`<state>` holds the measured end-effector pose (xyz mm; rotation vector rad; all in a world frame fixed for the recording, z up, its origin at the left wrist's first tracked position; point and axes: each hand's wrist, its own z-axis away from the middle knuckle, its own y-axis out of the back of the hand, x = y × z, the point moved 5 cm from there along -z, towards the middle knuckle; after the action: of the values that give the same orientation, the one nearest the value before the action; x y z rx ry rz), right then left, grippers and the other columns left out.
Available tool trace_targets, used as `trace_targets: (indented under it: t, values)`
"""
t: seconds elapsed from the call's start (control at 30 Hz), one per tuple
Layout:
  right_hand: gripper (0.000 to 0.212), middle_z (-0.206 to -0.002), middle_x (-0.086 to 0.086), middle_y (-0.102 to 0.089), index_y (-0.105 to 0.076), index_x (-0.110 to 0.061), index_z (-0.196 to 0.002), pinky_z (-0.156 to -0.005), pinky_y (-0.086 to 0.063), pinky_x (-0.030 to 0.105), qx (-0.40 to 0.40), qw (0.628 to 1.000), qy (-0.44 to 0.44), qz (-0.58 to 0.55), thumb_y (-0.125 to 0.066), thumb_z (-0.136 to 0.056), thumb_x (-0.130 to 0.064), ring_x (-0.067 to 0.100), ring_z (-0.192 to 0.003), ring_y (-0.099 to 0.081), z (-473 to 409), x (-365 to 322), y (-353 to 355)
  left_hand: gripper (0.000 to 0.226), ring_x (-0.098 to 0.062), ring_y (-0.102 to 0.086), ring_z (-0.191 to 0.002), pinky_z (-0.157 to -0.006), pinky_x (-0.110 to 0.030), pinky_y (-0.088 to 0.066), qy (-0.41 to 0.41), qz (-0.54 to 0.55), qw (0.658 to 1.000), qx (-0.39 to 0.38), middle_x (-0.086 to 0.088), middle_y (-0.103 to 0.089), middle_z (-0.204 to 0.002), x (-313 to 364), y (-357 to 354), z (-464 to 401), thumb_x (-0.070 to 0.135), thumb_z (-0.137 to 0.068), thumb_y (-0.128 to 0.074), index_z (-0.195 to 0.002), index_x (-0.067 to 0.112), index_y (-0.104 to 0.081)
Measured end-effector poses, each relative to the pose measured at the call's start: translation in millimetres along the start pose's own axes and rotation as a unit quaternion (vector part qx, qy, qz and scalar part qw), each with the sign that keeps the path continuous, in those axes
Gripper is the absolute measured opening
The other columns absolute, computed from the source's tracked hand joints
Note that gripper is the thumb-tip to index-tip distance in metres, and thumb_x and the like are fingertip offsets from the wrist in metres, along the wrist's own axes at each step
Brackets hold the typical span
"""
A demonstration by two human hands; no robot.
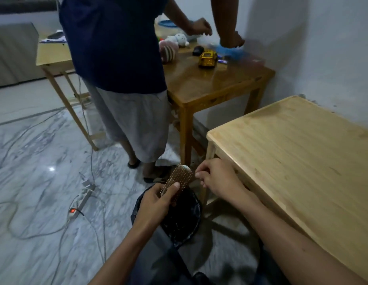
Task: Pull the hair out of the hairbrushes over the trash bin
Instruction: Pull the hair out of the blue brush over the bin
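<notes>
My left hand (156, 204) grips a brown paddle hairbrush (180, 177) by its lower part, bristle side facing up, thumb resting on the bristles. The brush hangs above a black-lined trash bin (179, 221) on the floor between my knees. My right hand (214, 176) sits just right of the brush head with its fingers curled and fingertips pinched together near the brush edge. Whether hair is between those fingertips is too small to tell.
A light wooden table (302, 153) stands at my right, its corner beside my right hand. Another person (121, 79) stands ahead at a darker table (209, 79) holding toys. A power strip (82, 200) and cables lie on the marble floor at left.
</notes>
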<state>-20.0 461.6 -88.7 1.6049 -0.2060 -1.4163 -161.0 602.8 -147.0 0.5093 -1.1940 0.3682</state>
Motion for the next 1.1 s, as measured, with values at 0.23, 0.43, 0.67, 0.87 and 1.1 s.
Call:
trace_targets:
  t: [0.23, 0.43, 0.67, 0.87, 1.1]
  values:
    - [0.014, -0.094, 0.008, -0.073, -0.075, -0.011, -0.093, -0.06, -0.046, 0.018, -0.033, 0.999, -0.015, 0.028, -0.062, -0.097, -0.008, 0.014, -0.085, -0.066, -25, 11, -49, 0.042, -0.01, -0.063, -0.053, -0.059, -0.033, -0.044, 0.047, -0.056, 0.995, 0.069, -0.002, -0.071, -0.059, -37, 39, 7, 0.055, -0.084, -0.075, -0.074, 0.015, -0.065]
    - [0.014, -0.102, 0.005, -0.071, -0.074, -0.01, -0.095, -0.074, -0.046, 0.022, 0.0, 0.999, -0.032, 0.017, -0.061, -0.098, -0.008, 0.019, -0.097, -0.066, -39, 19, -65, 0.046, -0.003, -0.06, -0.047, -0.057, -0.029, -0.043, 0.057, -0.127, 0.982, 0.129, -0.002, -0.07, -0.057, -39, 47, 10, 0.053, -0.087, -0.072, -0.072, 0.01, -0.063]
    - [0.038, -0.128, -0.004, -0.062, -0.066, -0.031, -0.134, -0.096, -0.046, 0.027, -0.149, 0.981, -0.009, -0.125, -0.062, -0.097, -0.025, 0.009, -0.116, -0.058, -50, 8, -76, 0.049, -0.021, -0.067, -0.068, -0.059, -0.035, -0.044, 0.066, -0.173, 0.963, 0.196, -0.007, -0.071, -0.071, -27, 53, 17, 0.063, -0.087, -0.063, -0.076, 0.016, -0.055]
    - [0.037, -0.101, 0.001, -0.078, -0.069, -0.022, -0.126, -0.066, -0.055, 0.021, -0.274, 0.94, 0.057, -0.193, -0.073, -0.093, -0.039, 0.01, -0.079, -0.073, -32, -8, -94, 0.053, -0.021, -0.07, -0.065, -0.066, -0.042, -0.054, 0.061, -0.181, 0.957, 0.219, -0.006, -0.072, -0.067, -26, 49, 24, 0.068, -0.081, -0.063, -0.075, 0.016, -0.056]
    - [0.019, -0.058, -0.007, -0.069, -0.081, -0.02, -0.084, -0.057, -0.045, 0.018, -0.137, 0.985, 0.077, -0.074, -0.074, -0.093, -0.035, -0.003, -0.049, -0.06, -19, 15, -92, 0.054, -0.026, -0.066, -0.067, -0.06, -0.037, -0.043, 0.09, -0.174, 0.952, 0.236, -0.012, -0.071, -0.07, -56, 48, 23, 0.064, -0.086, -0.064, -0.071, 0.012, -0.056]
